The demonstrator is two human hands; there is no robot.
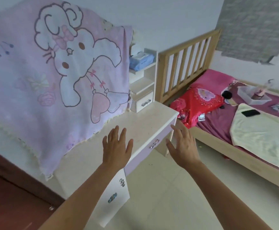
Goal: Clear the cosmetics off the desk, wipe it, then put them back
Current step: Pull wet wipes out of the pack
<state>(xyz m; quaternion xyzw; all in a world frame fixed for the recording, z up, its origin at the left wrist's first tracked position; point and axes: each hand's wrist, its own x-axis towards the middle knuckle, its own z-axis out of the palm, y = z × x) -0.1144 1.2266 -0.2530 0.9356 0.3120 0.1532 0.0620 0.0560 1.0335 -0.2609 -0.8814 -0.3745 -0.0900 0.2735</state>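
Two open hands are hovering at a pale desk beside a bed.
The desk [145, 123] is running through the middle of the frame, with a pink blanket [52, 72] draping the upper left. At far right, cosmetics [260, 92] are sitting in a white tray [245, 95] on the bed [218, 125]. The left hand [117, 146] is spreading flat over the desktop and the right hand [182, 146] is reaching past its edge, both holding nothing.

Cream desk [145, 120], lilac drawer front [145, 151]; pink cartoon-print blanket [52, 77]; magenta bedsheet [218, 123]

Desk [145, 118] left of bed [245, 135]; phone [250, 113] on bed.
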